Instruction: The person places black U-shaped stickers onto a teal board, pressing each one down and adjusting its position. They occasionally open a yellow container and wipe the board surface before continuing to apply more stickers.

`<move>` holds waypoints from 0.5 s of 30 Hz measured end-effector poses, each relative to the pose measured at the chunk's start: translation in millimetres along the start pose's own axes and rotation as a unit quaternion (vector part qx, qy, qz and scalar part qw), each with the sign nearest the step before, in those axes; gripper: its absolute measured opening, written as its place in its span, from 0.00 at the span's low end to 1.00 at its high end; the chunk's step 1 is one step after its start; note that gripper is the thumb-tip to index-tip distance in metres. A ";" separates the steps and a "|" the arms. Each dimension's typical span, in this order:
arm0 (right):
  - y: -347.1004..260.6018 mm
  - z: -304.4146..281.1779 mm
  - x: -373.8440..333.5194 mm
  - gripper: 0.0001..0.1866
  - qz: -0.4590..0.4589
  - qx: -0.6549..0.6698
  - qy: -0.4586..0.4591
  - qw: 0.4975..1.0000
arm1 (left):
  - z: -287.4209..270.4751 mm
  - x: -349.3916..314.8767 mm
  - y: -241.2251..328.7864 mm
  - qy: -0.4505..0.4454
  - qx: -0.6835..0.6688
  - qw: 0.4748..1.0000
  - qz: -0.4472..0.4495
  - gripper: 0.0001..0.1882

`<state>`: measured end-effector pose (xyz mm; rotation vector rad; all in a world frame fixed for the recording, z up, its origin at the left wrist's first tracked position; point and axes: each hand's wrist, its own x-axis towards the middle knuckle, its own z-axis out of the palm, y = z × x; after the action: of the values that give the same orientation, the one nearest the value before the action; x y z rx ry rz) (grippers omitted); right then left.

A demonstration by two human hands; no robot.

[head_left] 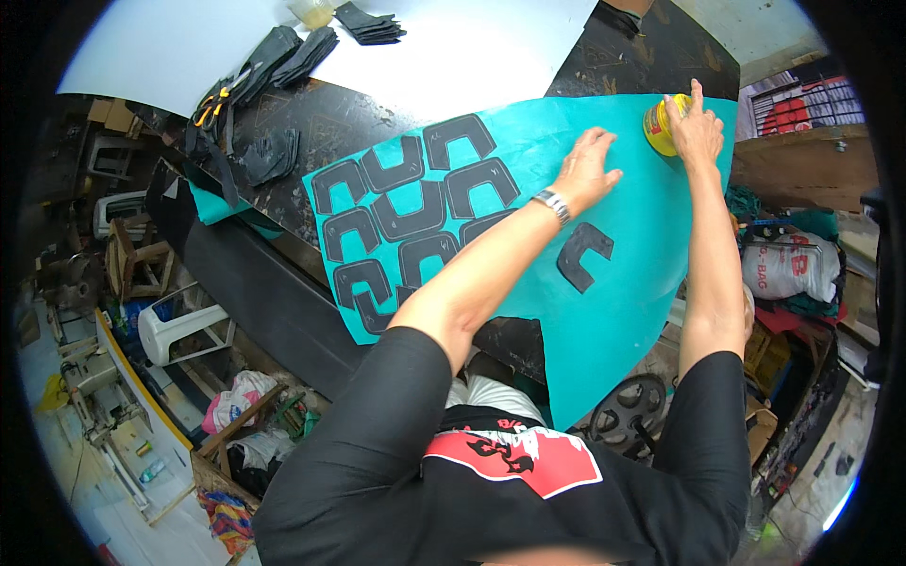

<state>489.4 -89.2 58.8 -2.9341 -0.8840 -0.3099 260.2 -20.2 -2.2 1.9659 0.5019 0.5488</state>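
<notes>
On a teal sheet (pixel 623 203) lie several flat black U-shaped pieces (pixel 409 209), grouped on its left part. One more black U-shaped piece (pixel 585 257) lies apart from them, to the right of my left forearm. My left hand (pixel 585 172), with a metal watch at the wrist, is over the sheet; its fingers are slightly bent, the thumb is apart, and nothing shows in it. A yellow can (pixel 657 127) stands near the sheet's far right edge. My right hand (pixel 698 132) is beside it, index finger stretched out and thumb across the can's side. My left forearm partly hides some pieces.
Scissors with orange-and-black handles (pixel 209 111) and stacks of black pieces (pixel 274 156) are at the far left. A white sheet (pixel 453 57) covers the table's back. A white stool (pixel 179 325) and a sewing machine (pixel 94 377) stand left; a stuffed white bag (pixel 793 266) is right.
</notes>
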 end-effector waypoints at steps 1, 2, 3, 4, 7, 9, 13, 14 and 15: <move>0.2 0.7 0.4 0.41 -0.005 0.004 0.004 1.000 | 9.2 11.3 -2.4 0.006 0.007 1.000 0.006 0.36; 0.6 1.7 0.6 0.41 -0.009 0.007 0.007 1.000 | 18.4 22.1 -5.1 0.011 0.011 1.000 0.010 0.39; 1.0 3.0 1.2 0.40 -0.009 0.002 0.009 1.000 | 28.4 31.5 -7.8 0.010 0.012 1.000 0.007 0.43; 1.1 3.8 2.2 0.40 -0.015 0.011 0.010 1.000 | 38.5 40.4 -9.8 0.014 0.013 1.000 0.021 0.45; 0.8 3.7 3.5 0.39 -0.028 0.015 0.017 0.999 | 57.7 65.4 -17.4 0.028 0.028 0.997 0.061 0.51; -0.1 1.8 1.4 0.37 -0.041 -0.005 0.019 0.999 | 67.2 76.4 -15.4 0.020 0.058 0.995 0.080 0.54; -5.5 -2.5 -7.9 0.32 -0.088 0.028 0.100 0.991 | 68.1 93.9 2.9 -0.007 0.186 0.981 0.048 0.56; -5.8 -4.6 -8.8 0.34 -0.067 0.071 0.048 0.994 | 69.4 95.4 9.8 0.079 0.109 0.984 0.116 0.41; -5.5 -6.5 -9.4 0.37 -0.045 0.115 0.000 0.992 | 70.3 96.9 15.4 0.182 0.030 0.965 0.188 0.27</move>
<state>477.6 -90.4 63.2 -2.6897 -0.9812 -0.1981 380.8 -22.3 -1.0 2.0376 0.3703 1.1602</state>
